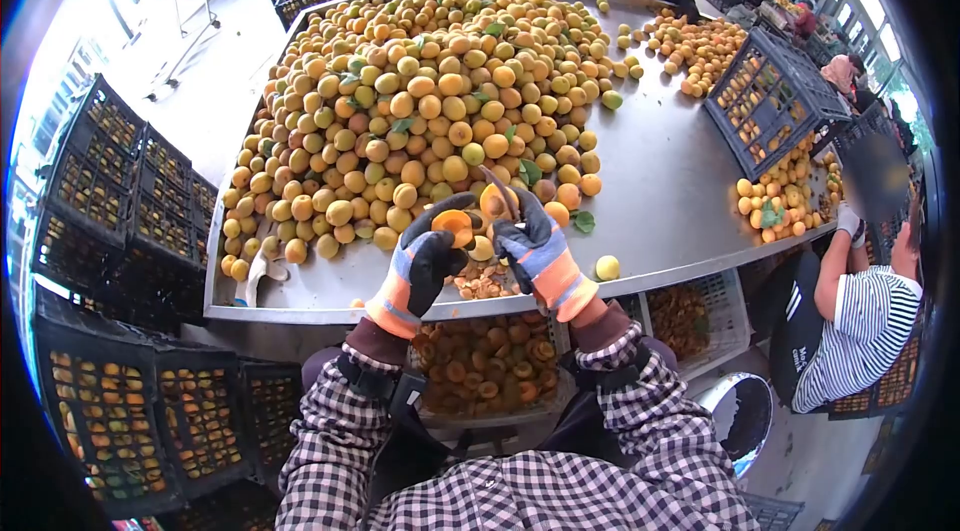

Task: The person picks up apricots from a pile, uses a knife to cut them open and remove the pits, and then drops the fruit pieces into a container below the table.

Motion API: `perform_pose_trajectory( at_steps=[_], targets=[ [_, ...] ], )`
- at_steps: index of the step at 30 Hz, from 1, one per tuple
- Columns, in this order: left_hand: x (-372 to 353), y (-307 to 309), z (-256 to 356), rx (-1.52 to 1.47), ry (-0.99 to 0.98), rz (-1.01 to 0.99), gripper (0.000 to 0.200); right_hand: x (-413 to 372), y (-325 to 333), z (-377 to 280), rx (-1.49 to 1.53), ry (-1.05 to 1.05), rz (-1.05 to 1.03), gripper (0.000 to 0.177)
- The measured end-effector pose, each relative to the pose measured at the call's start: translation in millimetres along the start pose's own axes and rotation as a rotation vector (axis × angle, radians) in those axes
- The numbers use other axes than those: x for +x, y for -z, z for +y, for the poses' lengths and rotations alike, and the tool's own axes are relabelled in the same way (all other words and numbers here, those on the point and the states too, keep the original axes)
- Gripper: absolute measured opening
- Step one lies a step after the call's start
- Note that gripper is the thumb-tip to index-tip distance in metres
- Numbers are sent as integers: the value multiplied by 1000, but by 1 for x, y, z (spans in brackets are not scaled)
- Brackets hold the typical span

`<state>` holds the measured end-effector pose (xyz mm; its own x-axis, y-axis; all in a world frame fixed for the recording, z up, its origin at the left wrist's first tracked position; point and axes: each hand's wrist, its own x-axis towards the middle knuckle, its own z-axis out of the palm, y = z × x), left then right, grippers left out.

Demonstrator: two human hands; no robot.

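Both my hands wear dark gloves with orange and blue-grey cuffs and meet low over the near edge of a metal table. Pinched in my left hand is a cut apricot half, its orange inside facing up. My right hand is closed around another apricot piece. A thin, curved, dark blade-like strip rises beside that piece; its lower end is hidden by my fingers. Just beyond my hands lies a large pile of whole apricots. Brown apricot pits lie between my wrists.
Below the table edge sits a crate of apricot halves, with a crate of brown scraps to its right. Black crates of apricots stand at left. A tilted crate rests on the table's right side. A person in stripes works at right.
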<state>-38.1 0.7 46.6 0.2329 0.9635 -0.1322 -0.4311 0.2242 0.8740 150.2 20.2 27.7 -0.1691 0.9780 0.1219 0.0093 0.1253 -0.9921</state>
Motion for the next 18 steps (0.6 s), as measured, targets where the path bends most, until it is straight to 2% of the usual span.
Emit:
perform_pose_trajectory(
  at_steps=[4,7,8,9,10,11,12,13,14,16,18],
  targets=[
    [0,9,-3,10,23,-29,54,-3,6,-7,79,-33,-58,41],
    [-14,1,16,230,133,-302,51,-6,14,-21,72,-44,-131,45],
    [-13,5,19,308,163,-479,51,-8,22,-27,93,-148,-211,46],
    [-13,8,22,360,108,-544,50,-9,26,-31,114,-253,-293,47],
    [-14,9,24,411,51,-606,49,-11,25,-33,114,-251,-293,47],
    [-16,6,24,476,-1,-515,47,-14,24,-35,165,-235,-312,47],
    [-15,6,21,430,65,-353,50,-16,23,-35,218,-223,-330,48],
    [-12,3,17,354,44,-282,52,-16,21,-31,220,-230,-332,48],
    [-10,-1,12,277,23,-207,54,-16,18,-25,71,-84,-346,48],
    [-10,-8,13,213,69,-179,56,-12,11,-15,-225,220,-366,47],
    [-5,-9,4,121,-2,-143,56,-12,8,-19,-218,174,-361,48]
  ],
)
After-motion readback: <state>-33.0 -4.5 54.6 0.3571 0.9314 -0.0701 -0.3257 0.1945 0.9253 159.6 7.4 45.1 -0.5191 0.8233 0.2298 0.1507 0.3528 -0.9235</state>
